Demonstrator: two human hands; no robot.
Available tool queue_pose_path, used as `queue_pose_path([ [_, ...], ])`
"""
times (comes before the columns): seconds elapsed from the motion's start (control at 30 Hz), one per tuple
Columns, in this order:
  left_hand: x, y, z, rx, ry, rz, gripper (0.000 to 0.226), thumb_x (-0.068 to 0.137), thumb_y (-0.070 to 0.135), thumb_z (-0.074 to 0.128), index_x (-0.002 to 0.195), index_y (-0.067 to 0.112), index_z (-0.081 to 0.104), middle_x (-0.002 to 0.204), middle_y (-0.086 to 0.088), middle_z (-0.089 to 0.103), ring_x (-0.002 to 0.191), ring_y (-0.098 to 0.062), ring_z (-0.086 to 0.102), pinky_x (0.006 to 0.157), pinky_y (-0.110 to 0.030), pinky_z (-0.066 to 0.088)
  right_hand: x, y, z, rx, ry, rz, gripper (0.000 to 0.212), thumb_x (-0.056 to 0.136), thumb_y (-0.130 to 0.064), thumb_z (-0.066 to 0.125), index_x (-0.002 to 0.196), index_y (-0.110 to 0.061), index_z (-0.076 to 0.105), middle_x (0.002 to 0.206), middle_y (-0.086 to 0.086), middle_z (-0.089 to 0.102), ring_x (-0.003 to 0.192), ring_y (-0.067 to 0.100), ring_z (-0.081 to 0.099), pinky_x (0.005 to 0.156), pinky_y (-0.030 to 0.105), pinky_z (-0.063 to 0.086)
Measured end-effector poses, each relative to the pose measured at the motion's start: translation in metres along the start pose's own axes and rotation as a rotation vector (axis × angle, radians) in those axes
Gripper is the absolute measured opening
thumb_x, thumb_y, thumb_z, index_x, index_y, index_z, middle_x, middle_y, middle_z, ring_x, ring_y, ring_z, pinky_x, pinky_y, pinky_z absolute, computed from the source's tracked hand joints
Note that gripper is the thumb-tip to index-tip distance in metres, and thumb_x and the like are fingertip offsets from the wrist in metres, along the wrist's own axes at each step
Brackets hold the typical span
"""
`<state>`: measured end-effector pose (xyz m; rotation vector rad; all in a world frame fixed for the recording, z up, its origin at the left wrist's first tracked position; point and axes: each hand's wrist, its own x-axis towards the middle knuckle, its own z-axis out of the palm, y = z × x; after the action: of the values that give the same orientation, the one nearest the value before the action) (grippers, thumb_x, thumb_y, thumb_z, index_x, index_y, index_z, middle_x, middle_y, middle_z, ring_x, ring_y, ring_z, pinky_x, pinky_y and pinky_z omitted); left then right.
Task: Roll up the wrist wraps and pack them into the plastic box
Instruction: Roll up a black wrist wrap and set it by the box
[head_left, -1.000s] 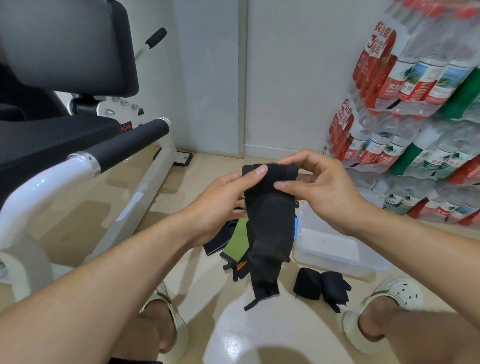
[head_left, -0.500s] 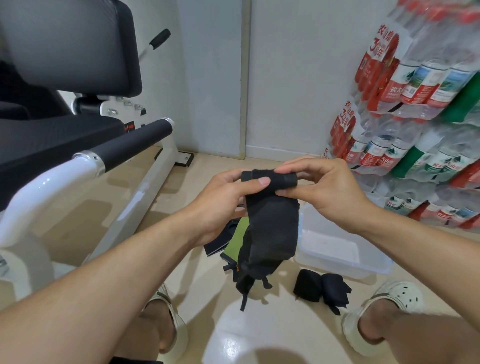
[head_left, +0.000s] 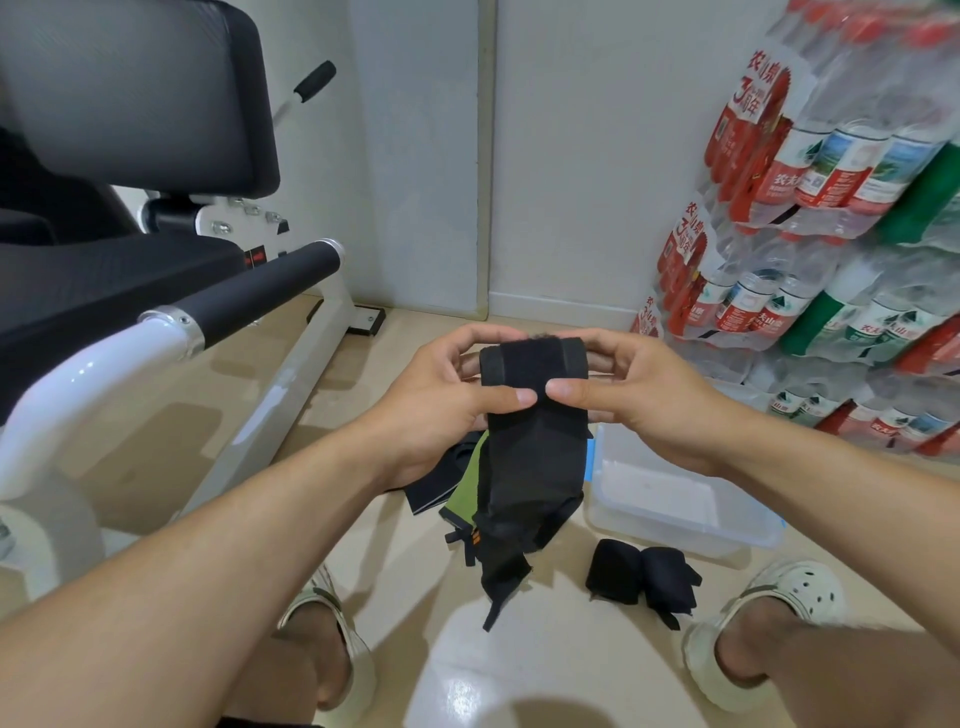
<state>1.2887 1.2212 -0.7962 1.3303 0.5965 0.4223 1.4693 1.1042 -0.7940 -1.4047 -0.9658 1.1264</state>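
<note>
Both hands (head_left: 540, 395) pinched on half-rolled black wrist wrap (head_left: 530, 457).

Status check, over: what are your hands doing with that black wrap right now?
Both hands, left and right, grip black wrap, top end rolled, tail hanging. Two rolled wraps on floor beside plastic box. Nothing in the way.

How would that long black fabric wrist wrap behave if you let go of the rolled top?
The long black fabric wrist wrap is probably floppy: its free end hangs limp and creased below the left hand and right hand. It likely unrolls if released, since both thumbs pinch the roll. It seems light, held by fingertips alone.
</note>
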Motion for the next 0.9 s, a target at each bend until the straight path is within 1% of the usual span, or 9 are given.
queue_pose_path([
  [0.1, 0.0, 0.0, 0.0, 0.0, -0.014, 0.006, 0.051, 0.082, -0.013, 0.072, 0.119, 0.021, 0.063, 0.106, -0.003, 0.075, 0.095, -0.015, 0.073, 0.07, -0.029, 0.058, 0.0, 0.003, 0.007, -0.007, 0.077, -0.049, 0.044, 0.079, -0.006, 0.079, 0.121, -0.013, 0.066, 0.119, 0.012, 0.072, 0.102, 0.032, 0.074, 0.071, 0.03, 0.062],
  [0.27, 0.0, -0.002, 0.001, -0.084, -0.013, -0.006, 0.055, 0.086, -0.007, 0.071, 0.132, 0.02, 0.059, 0.117, -0.008, 0.074, 0.107, -0.022, 0.072, 0.083, -0.035, 0.057, 0.001, 0.003, 0.012, -0.03, 0.162, -0.164, 0.041, 0.078, 0.0, 0.082, 0.112, -0.018, 0.067, 0.113, 0.007, 0.072, 0.093, 0.027, 0.074, 0.065, 0.029, 0.06],
  [0.33, -0.001, 0.0, 0.005, -0.148, -0.02, -0.054, 0.047, 0.089, 0.004, 0.07, 0.134, 0.015, 0.059, 0.118, -0.012, 0.073, 0.108, -0.026, 0.071, 0.086, -0.039, 0.057, 0.002, 0.004, 0.013, -0.104, 0.189, -0.232, 0.042, 0.076, 0.001, 0.084, 0.11, -0.019, 0.069, 0.108, 0.001, 0.074, 0.095, 0.025, 0.072, 0.072, 0.029, 0.061],
  [0.47, -0.004, 0.007, 0.009, -0.155, -0.038, -0.146, 0.041, 0.099, 0.039, 0.059, 0.129, 0.011, 0.065, 0.121, -0.012, 0.073, 0.107, -0.027, 0.072, 0.084, -0.039, 0.059, 0.003, 0.008, 0.016, -0.24, 0.217, -0.34, 0.043, 0.072, 0.001, 0.088, 0.104, -0.022, 0.072, 0.101, 0.0, 0.075, 0.099, 0.03, 0.068, 0.094, 0.045, 0.057],
  [0.53, -0.006, 0.008, 0.011, -0.145, -0.037, -0.199, 0.041, 0.1, 0.048, 0.053, 0.121, 0.017, 0.07, 0.114, -0.007, 0.076, 0.104, -0.024, 0.073, 0.086, -0.04, 0.06, 0.002, 0.01, 0.019, -0.264, 0.241, -0.383, 0.042, 0.071, 0.003, 0.088, 0.099, -0.026, 0.074, 0.097, 0.0, 0.076, 0.096, 0.027, 0.069, 0.094, 0.051, 0.056],
  [0.63, -0.008, 0.007, 0.013, -0.118, -0.085, -0.276, 0.049, 0.099, 0.057, 0.048, 0.126, 0.021, 0.068, 0.118, -0.007, 0.075, 0.111, -0.024, 0.071, 0.095, -0.043, 0.057, 0.002, 0.01, 0.021, -0.255, 0.279, -0.421, 0.04, 0.073, 0.005, 0.086, 0.093, -0.028, 0.077, 0.096, 0.004, 0.075, 0.096, 0.023, 0.069, 0.086, 0.053, 0.059],
  [0.73, -0.008, 0.008, 0.012, -0.134, -0.087, -0.303, 0.052, 0.098, 0.057, 0.05, 0.126, 0.018, 0.068, 0.119, -0.009, 0.074, 0.112, -0.025, 0.071, 0.097, -0.045, 0.056, 0.001, 0.01, 0.021, -0.251, 0.284, -0.457, 0.038, 0.074, 0.008, 0.084, 0.091, -0.025, 0.079, 0.099, 0.009, 0.073, 0.099, 0.021, 0.069, 0.078, 0.049, 0.062],
  [0.83, -0.008, 0.009, 0.011, -0.155, -0.066, -0.309, 0.04, 0.099, 0.048, 0.053, 0.116, 0.017, 0.071, 0.114, -0.009, 0.075, 0.108, -0.027, 0.071, 0.098, -0.048, 0.056, 0.0, 0.009, 0.021, -0.266, 0.269, -0.477, 0.038, 0.074, 0.011, 0.082, 0.091, -0.023, 0.08, 0.101, 0.005, 0.074, 0.098, 0.016, 0.071, 0.076, 0.042, 0.063],
  [0.9, -0.007, 0.01, 0.009, -0.182, -0.055, -0.331, 0.033, 0.099, 0.039, 0.054, 0.114, 0.015, 0.071, 0.118, -0.016, 0.072, 0.114, -0.033, 0.068, 0.103, -0.053, 0.052, 0.0, 0.01, 0.02, -0.279, 0.248, -0.467, 0.045, 0.076, 0.018, 0.078, 0.089, -0.025, 0.081, 0.101, 0.001, 0.074, 0.097, 0.015, 0.071, 0.071, 0.036, 0.063],
])
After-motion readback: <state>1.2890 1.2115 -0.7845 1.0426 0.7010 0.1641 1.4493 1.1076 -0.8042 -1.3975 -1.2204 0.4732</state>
